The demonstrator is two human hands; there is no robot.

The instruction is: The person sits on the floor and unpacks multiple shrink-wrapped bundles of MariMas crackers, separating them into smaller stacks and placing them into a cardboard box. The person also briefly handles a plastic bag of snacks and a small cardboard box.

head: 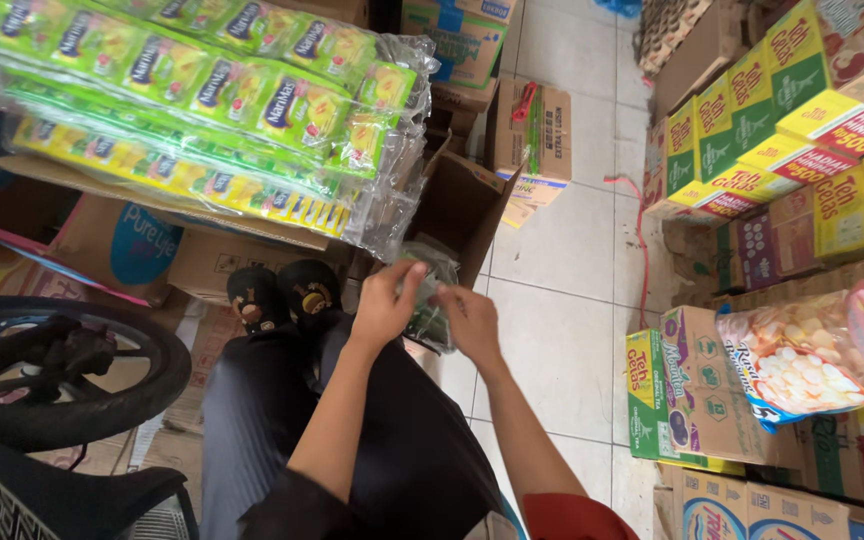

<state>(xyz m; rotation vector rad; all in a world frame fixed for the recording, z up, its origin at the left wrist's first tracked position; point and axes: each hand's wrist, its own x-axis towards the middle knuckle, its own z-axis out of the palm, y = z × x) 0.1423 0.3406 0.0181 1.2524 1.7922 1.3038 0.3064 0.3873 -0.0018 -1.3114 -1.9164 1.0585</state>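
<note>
Gripping the clear plastic bag [430, 300] from both sides, your left hand [384, 305] and right hand [469, 322] steady it, sachet bundle [212, 110] at eleven o'clock.

A floor of pale square tiles with dark grout lines [562, 270] runs up the middle of the frame. Brown cardboard cartons [527, 135] crowd the top centre, and stacked green, yellow and red printed boxes [802, 130] fill the upper right. A black rubber wheel [72, 370] sits lower left. Even daylight falls throughout.
</note>
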